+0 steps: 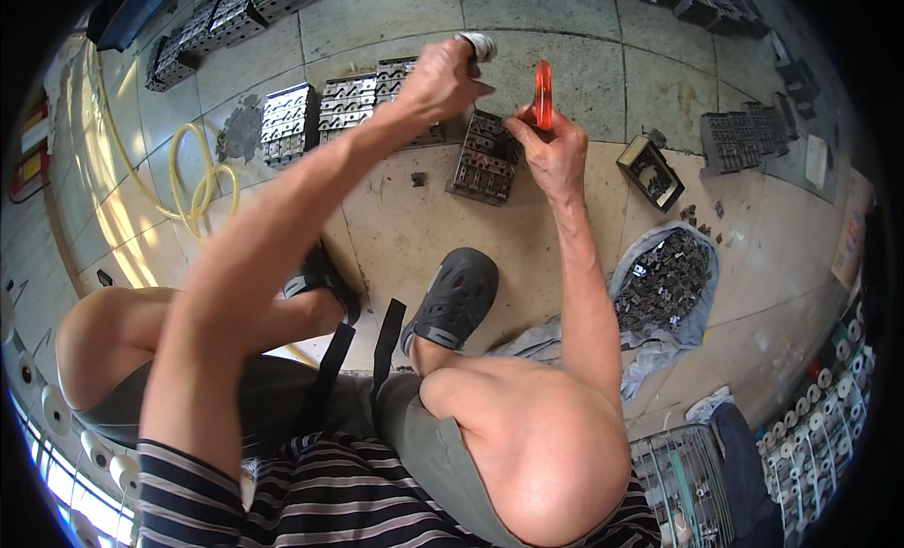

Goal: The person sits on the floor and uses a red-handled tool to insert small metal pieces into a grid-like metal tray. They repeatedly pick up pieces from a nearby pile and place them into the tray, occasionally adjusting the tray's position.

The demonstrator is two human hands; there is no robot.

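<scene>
a workshop floor: rows of metal fixture blocks (287, 124), sack of parts (664, 284).

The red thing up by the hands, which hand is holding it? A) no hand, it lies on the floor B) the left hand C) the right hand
C: the right hand pinches the red thing and holds it up above the floor tiles, while the left hand grips a pale object instead.

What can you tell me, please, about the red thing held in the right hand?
The red piece is narrow, glossy and translucent, like plastic. It stands roughly upright, pinched at its lower end by the right hand and raised above the tiled floor. The left hand is close beside it, apart, gripping a pale object. Its exact shape is unclear.
</scene>
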